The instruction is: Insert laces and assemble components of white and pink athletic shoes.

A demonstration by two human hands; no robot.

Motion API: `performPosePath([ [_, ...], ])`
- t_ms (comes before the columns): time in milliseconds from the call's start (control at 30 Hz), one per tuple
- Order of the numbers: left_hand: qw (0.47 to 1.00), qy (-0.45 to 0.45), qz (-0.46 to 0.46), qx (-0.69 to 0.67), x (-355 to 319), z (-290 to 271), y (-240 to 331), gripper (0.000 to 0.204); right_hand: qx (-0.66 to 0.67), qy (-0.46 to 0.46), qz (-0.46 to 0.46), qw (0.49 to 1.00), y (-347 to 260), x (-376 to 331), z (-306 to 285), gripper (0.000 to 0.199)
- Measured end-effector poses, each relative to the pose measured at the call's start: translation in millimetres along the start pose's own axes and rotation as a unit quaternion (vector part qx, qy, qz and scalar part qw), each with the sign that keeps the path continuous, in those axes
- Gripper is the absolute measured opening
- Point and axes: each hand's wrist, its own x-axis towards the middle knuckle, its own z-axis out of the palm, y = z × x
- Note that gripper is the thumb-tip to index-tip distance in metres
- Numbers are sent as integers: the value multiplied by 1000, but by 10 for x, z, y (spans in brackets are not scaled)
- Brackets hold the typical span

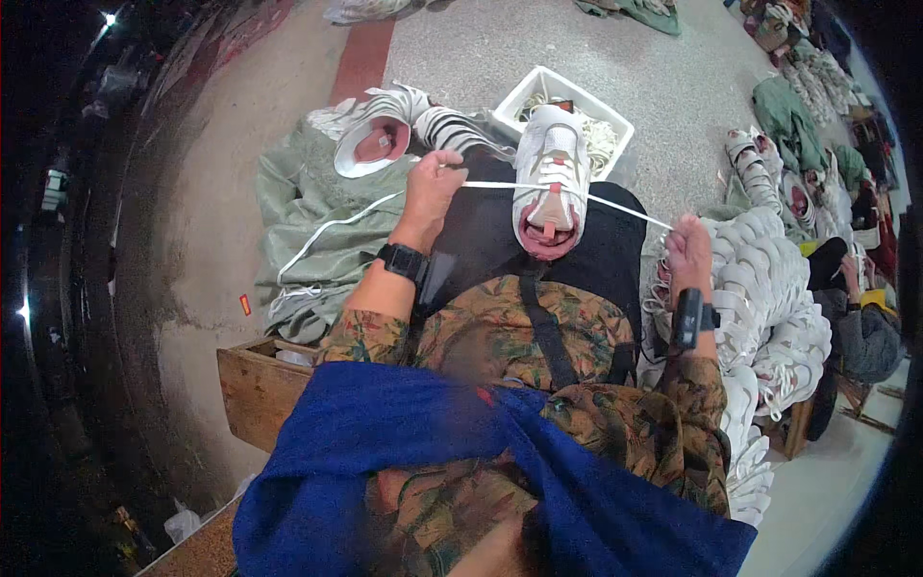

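White shoe with a pink lining stands toe-away on the black lap cloth, near its far edge, between both hands. A white lace runs through its eyelets; the left hand is closed on one end and the right hand pinches the other, both pulled taut sideways. Lacing seems midway; next likely calls for threading an end through a higher eyelet. A white bin of laces sits beyond, white shoes heaped right

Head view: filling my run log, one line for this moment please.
left hand: pulls white lace | right hand: pulls other end | white shoe: on lap
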Motion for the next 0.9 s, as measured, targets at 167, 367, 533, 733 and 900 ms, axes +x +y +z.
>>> performPosePath([
  [167,943,-135,158,259,57,40,-39,16,-313,-152,49,936,394,-23,-104,18],
  [367,903,-148,255,313,-215,503,250,18,-308,-146,-73,937,-387,110,953,32],
  [533,856,-182,313,370,-215,749,349,15,-370,-223,-102,896,-517,287,1310,18],
  [733,700,-145,557,422,-194,688,437,7,-392,-272,-48,877,-628,517,1294,16],
  [900,649,-194,592,436,-161,631,495,8,-301,-257,6,918,-341,647,1214,11],
])
